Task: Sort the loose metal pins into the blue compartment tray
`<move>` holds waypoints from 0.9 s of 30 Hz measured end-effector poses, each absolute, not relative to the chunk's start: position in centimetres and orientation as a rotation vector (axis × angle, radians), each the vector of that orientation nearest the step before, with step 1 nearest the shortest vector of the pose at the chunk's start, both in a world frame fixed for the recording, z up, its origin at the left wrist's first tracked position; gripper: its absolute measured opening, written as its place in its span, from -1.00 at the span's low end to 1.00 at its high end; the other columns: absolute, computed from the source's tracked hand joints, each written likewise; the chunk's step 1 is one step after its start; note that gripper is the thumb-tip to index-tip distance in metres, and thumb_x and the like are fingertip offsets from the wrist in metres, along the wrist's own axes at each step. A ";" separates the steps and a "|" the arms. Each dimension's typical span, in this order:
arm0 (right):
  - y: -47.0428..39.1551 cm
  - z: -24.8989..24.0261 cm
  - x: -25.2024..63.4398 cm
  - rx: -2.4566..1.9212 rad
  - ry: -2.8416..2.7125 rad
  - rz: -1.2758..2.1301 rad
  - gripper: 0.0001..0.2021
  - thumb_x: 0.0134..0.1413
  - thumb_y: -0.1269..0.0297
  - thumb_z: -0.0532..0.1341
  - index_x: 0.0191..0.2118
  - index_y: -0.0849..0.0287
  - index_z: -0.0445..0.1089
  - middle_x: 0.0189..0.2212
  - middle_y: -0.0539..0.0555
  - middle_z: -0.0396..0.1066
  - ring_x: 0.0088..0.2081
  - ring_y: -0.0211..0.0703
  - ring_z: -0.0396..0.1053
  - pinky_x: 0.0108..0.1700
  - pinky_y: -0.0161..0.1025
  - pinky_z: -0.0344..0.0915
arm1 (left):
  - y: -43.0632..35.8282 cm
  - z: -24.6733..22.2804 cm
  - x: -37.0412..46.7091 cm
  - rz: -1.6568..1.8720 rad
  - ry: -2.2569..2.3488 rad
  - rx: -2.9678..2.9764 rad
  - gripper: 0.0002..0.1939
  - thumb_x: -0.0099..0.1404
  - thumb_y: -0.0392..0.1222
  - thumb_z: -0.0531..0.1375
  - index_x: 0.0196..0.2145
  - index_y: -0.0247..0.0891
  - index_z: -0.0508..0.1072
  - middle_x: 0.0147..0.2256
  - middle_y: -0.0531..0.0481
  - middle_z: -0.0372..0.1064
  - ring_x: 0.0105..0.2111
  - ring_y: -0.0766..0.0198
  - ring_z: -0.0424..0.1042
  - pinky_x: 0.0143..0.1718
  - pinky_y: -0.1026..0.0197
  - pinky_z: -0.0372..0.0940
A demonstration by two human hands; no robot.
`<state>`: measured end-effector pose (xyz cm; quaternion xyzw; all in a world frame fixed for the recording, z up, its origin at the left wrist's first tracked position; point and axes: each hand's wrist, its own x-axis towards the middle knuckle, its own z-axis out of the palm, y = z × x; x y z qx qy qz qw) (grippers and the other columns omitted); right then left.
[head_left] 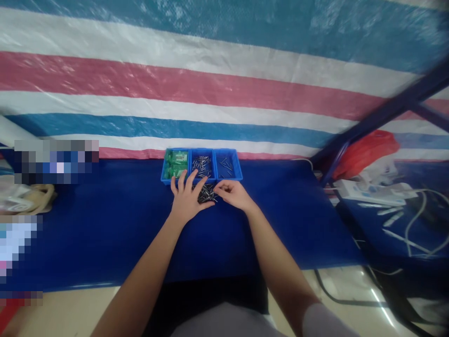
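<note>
Three open, blue plastic, rectangular compartments side by side on a flat, dark-blue-covered desk (287, 220), near its far edge. Left compartment (163, 174): green packets (180, 158) with pale labels. Middle compartment (201, 152): many thin, silvery and dark metal pieces (202, 164), lying in mixed directions. Right compartment (240, 172): a few similar slim pieces (226, 164), well spread.

Loose heap of slender, dark and silvery metal pieces (207, 193) lies on the desk just in front of the middle compartment, between the two hands.

Left hand (187, 199): palm down, fingers spread wide, nothing seen in its grasp; thumb along the heap's near edge, forefinger by its far left side, other fingertips over the front of the left compartment.

Right hand (236, 194): at the heap's right edge, fingers curled, thumb and forefinger brought close together. Pieces are small and the view is soft here; cannot tell whether the tips meet or pinch one.

Behind: red, white and blue striped plastic sheet (210, 89). Right: crumpled red plastic bag (373, 147).
</note>
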<state>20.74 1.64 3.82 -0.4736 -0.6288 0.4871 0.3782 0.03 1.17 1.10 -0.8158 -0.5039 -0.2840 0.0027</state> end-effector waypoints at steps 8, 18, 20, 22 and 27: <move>1.2 4.1 22.6 -1.339 -1.936 1.202 -0.82 -0.07 0.20 0.38 -0.40 0.21 0.50 -0.61 -0.06 0.38 -0.59 -0.34 0.25 -0.53 -0.38 0.11 | 0.1 2.2 0.7 -1.088 -1.540 -2.480 -0.46 0.23 0.13 0.24 0.12 -0.08 0.38 0.20 -0.13 0.26 0.27 -0.12 0.09 0.29 -0.20 -0.15; 1.4 3.4 21.4 -1.419 -2.070 1.001 -0.96 -0.05 0.35 0.32 -0.42 0.19 0.52 -0.58 -0.03 0.43 -0.54 -0.32 0.30 -0.47 -0.37 0.11 | -0.7 0.5 2.0 -1.300 -1.402 -2.431 -0.82 0.28 -0.32 0.16 -0.17 -0.16 0.47 -0.18 -0.05 0.52 -0.04 0.12 0.43 0.05 -0.02 0.12; 1.3 3.4 21.3 -1.401 -2.044 0.985 -0.96 -0.05 0.39 0.29 -0.44 0.20 0.50 -0.61 -0.05 0.39 -0.56 -0.33 0.28 -0.48 -0.37 0.11 | -0.7 0.5 2.0 -1.281 -1.402 -2.425 -0.83 0.28 -0.32 0.16 -0.18 -0.17 0.47 -0.19 -0.04 0.53 -0.05 0.12 0.44 0.05 -0.03 0.11; 1.3 3.3 21.3 -1.367 -1.960 1.016 -0.98 -0.04 0.39 0.28 -0.42 0.19 0.47 -0.60 -0.06 0.38 -0.55 -0.32 0.29 -0.47 -0.37 0.16 | -0.5 0.6 2.0 -1.250 -1.412 -2.427 -0.83 0.29 -0.32 0.16 -0.17 -0.17 0.47 -0.19 -0.04 0.53 -0.04 0.11 0.43 0.04 -0.04 0.09; 1.2 3.3 20.6 -1.215 -1.654 1.142 -0.89 0.05 0.25 0.29 -0.33 0.18 0.46 -0.51 -0.01 0.46 -0.49 -0.25 0.42 -0.38 -0.30 0.34 | -0.2 0.8 2.1 -1.200 -1.459 -2.439 -0.82 0.31 -0.26 0.18 -0.12 -0.16 0.47 -0.14 -0.06 0.53 0.01 0.07 0.41 0.04 -0.07 0.05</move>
